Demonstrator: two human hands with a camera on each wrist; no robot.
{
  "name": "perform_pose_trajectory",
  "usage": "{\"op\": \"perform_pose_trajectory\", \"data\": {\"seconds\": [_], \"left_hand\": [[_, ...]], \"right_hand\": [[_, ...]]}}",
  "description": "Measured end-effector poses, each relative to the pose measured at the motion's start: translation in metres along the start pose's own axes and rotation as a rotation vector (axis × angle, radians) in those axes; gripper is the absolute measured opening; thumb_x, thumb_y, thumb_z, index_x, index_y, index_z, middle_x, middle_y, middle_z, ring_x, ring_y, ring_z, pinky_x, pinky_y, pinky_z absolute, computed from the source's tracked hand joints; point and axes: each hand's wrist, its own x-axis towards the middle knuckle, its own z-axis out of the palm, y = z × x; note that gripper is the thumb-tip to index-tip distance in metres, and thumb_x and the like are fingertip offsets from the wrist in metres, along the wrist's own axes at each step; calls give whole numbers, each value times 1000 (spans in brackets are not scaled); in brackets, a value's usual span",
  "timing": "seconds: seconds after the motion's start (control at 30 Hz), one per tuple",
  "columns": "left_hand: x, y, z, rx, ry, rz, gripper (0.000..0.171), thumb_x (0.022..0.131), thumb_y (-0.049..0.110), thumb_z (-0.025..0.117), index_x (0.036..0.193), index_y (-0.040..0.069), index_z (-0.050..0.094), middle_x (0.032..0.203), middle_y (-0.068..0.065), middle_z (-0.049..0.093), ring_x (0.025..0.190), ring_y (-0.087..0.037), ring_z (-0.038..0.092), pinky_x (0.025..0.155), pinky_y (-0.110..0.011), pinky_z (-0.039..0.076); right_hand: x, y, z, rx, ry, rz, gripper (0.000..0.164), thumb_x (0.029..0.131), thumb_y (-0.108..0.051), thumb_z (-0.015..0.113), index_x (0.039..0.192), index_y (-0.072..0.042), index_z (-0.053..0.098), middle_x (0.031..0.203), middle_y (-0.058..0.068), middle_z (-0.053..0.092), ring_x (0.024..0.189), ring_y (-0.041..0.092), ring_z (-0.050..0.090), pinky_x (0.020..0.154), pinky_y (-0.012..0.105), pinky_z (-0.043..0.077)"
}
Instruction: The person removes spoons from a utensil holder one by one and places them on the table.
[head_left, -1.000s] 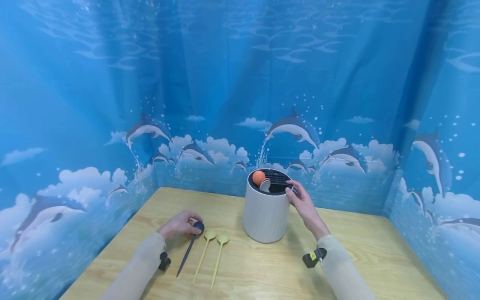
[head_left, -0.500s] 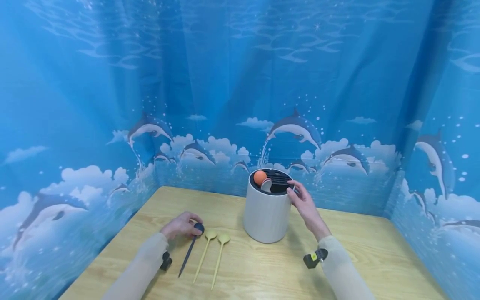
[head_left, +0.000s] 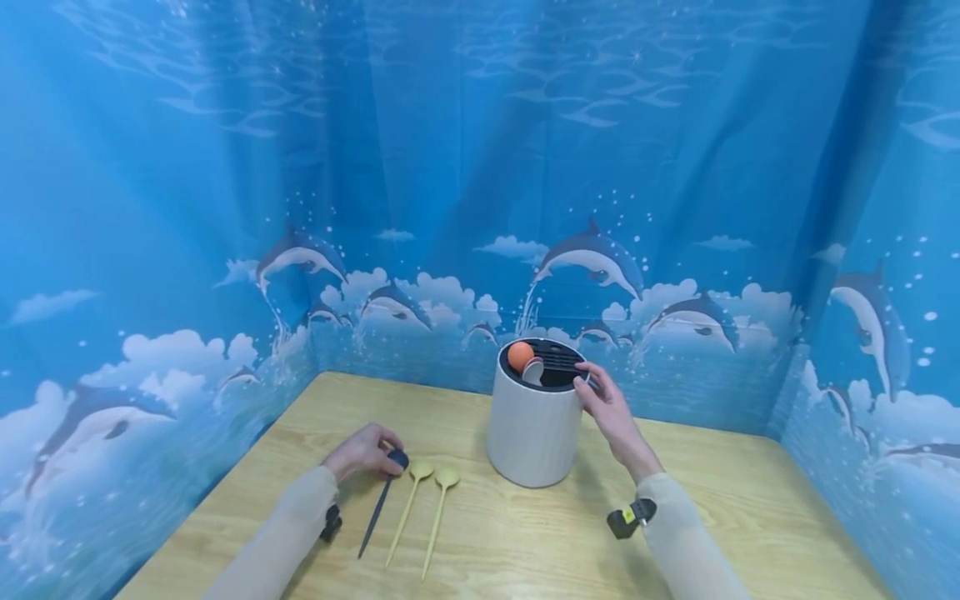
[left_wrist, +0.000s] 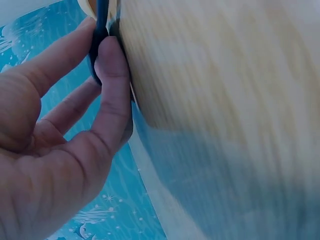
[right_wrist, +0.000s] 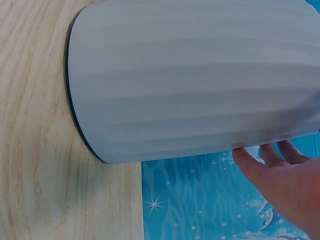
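Observation:
My left hand [head_left: 366, 452] pinches the round end of a dark spoon [head_left: 377, 510], which lies on the table. In the left wrist view the dark spoon [left_wrist: 95, 52] sits between thumb and fingers. Beside it lie two yellow-green spoons, one nearer [head_left: 407, 512] and one farther right [head_left: 436, 517]. My right hand [head_left: 611, 410] touches the right side of a white ribbed utensil holder [head_left: 531, 437] near its black rim. In the right wrist view its fingertips rest against the wall of the holder [right_wrist: 190, 80]. An orange ball [head_left: 521, 357] and a grey oval-ended thing [head_left: 533, 372] show in the holder's top.
The light wooden table [head_left: 675, 508] carries everything. A blue curtain [head_left: 465, 183] printed with dolphins surrounds its back and sides. The holder's top has a slotted black insert [head_left: 564, 357]. Small black cameras sit at both wrists, such as the right one [head_left: 628, 517].
The view shifts slightly. Both hands stay at the dark spoon and the holder; the dark spoon's handle end has moved only marginally.

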Motion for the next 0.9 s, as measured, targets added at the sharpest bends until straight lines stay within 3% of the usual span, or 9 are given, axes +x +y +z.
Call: {"op": "perform_pose_trajectory", "data": {"seconds": [0.3,0.53,0.9], "left_hand": [[-2,1,-1,45,29,4,42,72,-1,81,111,-5,66,95,-15,64,77,-19,65,66,-31,59],[-1,-2,-1,-13,31,6,40,72,-2,81,110,-5,66,94,-15,62,76,-20,65,65,-31,59],[-1,-6,-3,-52,5,-2,41,76,1,80,113,-8,63,98,-17,64,74,-19,66,65,-32,60]], "right_hand": [[4,7,-2,8,-4,-7,54,101,-47,48,146,-20,36,166,8,8,151,37,13,117,56,29],[5,9,-3,13,-13,-18,52,102,-42,47,147,-18,35,166,8,8,151,37,11,117,57,28],[3,9,-1,-20,12,-46,59,97,-54,50,144,-21,38,165,9,12,150,39,16,115,58,30]]}}
